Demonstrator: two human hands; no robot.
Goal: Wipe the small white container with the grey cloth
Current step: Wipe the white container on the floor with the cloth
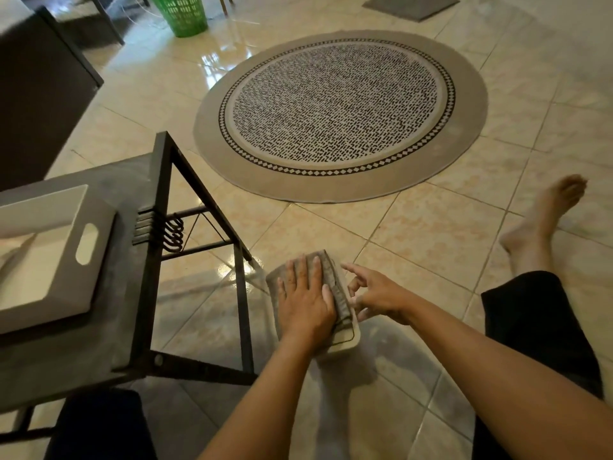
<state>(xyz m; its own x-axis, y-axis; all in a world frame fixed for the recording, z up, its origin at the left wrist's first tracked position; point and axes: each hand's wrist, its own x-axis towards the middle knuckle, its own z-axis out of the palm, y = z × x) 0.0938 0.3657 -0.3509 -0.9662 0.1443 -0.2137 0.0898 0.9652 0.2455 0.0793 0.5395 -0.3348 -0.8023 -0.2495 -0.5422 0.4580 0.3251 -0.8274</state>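
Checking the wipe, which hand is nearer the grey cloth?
Left. The left hand lies flat on the grey cloth, while the right hand sits just beside its right edge.

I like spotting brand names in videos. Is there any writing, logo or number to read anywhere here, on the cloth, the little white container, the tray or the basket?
None can be read.
grey cloth: plain weave, no label showing.
small white container: mostly covered, no print on the visible part.
white tray: blank.
green basket: no lettering visible.
round rug: only a dash pattern, not text.
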